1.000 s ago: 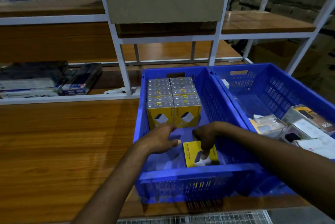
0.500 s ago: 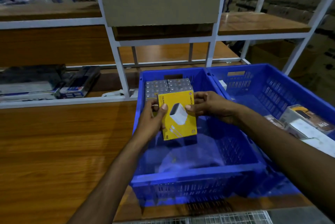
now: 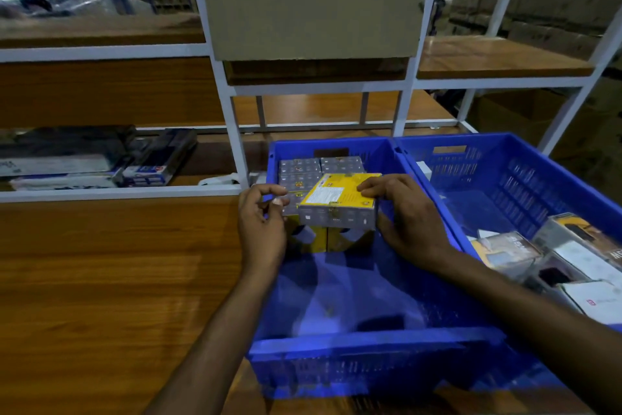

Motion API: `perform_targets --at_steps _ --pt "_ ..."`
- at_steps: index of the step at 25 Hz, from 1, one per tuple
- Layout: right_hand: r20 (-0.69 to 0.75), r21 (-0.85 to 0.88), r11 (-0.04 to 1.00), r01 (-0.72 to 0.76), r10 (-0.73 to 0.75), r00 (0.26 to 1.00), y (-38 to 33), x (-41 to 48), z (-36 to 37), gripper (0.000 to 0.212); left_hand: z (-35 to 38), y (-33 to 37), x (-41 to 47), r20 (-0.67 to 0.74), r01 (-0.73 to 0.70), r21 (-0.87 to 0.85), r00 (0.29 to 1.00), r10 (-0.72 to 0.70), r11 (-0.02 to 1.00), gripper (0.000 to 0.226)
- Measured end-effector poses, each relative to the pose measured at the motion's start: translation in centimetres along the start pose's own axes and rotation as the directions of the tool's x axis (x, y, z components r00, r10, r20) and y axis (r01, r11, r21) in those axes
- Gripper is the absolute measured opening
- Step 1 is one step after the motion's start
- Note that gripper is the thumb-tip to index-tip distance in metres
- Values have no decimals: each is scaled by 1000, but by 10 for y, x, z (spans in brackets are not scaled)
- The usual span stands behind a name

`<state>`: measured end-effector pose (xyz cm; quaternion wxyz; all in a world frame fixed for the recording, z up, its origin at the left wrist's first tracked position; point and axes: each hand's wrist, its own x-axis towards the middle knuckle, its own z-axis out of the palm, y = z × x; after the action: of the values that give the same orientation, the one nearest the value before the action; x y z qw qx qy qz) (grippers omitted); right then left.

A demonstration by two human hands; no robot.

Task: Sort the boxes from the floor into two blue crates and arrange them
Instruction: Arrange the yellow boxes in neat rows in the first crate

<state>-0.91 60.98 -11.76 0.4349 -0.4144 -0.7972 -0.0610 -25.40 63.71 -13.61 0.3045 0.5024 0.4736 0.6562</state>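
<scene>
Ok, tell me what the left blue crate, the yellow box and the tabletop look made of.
Left blue crate: moulded plastic, slightly glossy, judging by its slotted lattice walls and cut handhole.
Yellow box: printed cardboard, perhaps film-wrapped, with crisp folded edges and a faint sheen.
Tabletop: wood-grain laminate or varnished wood. The streaked grain shows glare, and I can't tell which.

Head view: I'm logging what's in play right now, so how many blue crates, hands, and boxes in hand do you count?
Blue crates: 2 (left crate, right crate)
Hands: 2 (left hand, right hand)
Boxes in hand: 1 (yellow box, gripped by the right hand)
Total: 5
</scene>
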Motion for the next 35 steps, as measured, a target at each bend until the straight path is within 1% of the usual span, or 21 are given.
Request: perform_targets --at_steps 2,3,5,6,8,10,12,16,18,20,22,23,24,25,27,28,29,31,32,33,35 --pt "72 -26 988 -150 151 986 0 -1 8 53 -2 0 2 -63 28 -12 998 -28 1000 38" --pt "119 -20 968 -251 252 961 -2 0 12 49 -3 0 4 -93 52 -31 994 -55 998 38" --pt "245 111 882 -459 423 872 -12 6 23 36 -2 -2 8 -145 120 -86 981 -132 989 37" --pt "309 187 826 -532 465 830 -17 11 30 34 -3 -4 8 -156 155 -115 973 -172 981 35" --pt "371 245 761 -600 499 783 -25 23 42 38 -5 -7 8 -172 198 -150 959 -223 969 31" --pt "375 248 740 -625 521 767 -29 33 50 42 -6 -7 7 -174 211 -172 955 -241 962 30" --pt "371 157 742 -652 568 735 -26 31 60 42 -5 -8 9 -182 213 -202 951 -251 956 34" --pt "474 29 674 -738 641 604 -11 8 90 49 -5 -12 13 -226 200 -200 943 -243 959 42" --pt "439 -14 666 -746 674 594 -8 -3 109 46 -4 -11 12 -213 210 -181 945 -247 961 40" --pt "347 -5 622 -783 736 582 -7 -12 124 47 -4 -10 11 -214 219 -174 943 -254 960 36" --pt "264 -5 544 -839 810 524 -7 -14 133 45 -4 -10 13 -204 209 -161 949 -240 964 35" --pt "256 -19 509 -860 834 488 -6 -14 136 44 -4 -10 14 -196 205 -147 953 -231 968 34" --pt "278 -36 469 -882 853 442 -3 -14 140 48 -3 -10 14 -193 198 -136 956 -222 971 34" --pt "313 -38 459 -888 849 425 0 -14 143 52 -3 -10 13 -193 194 -124 957 -216 973 33" --pt "334 -41 455 -890 845 417 7 -16 153 58 -4 -9 11 -190 191 -108 959 -209 976 30" --pt "322 -63 460 -886 849 418 12 -19 157 62 -5 -8 10 -181 194 -101 961 -210 976 29" --pt "346 -123 468 -875 846 405 15 -21 160 61 -5 -7 9 -171 199 -96 962 -213 975 29" --pt "436 -240 429 -871 849 299 4 -18 158 43 -5 -6 8 -163 200 -92 963 -213 975 30" --pt "498 -257 432 -865 826 265 -3 -15 156 33 -5 -5 7 -164 198 -89 964 -210 976 30" --pt "548 -275 472 -838 793 266 -7 -12 158 30 -5 -4 6 -162 191 -79 966 -202 978 30" --pt "599 -307 566 -765 740 307 -9 -9 158 34 -5 -4 6 -147 177 -69 972 -185 982 31"
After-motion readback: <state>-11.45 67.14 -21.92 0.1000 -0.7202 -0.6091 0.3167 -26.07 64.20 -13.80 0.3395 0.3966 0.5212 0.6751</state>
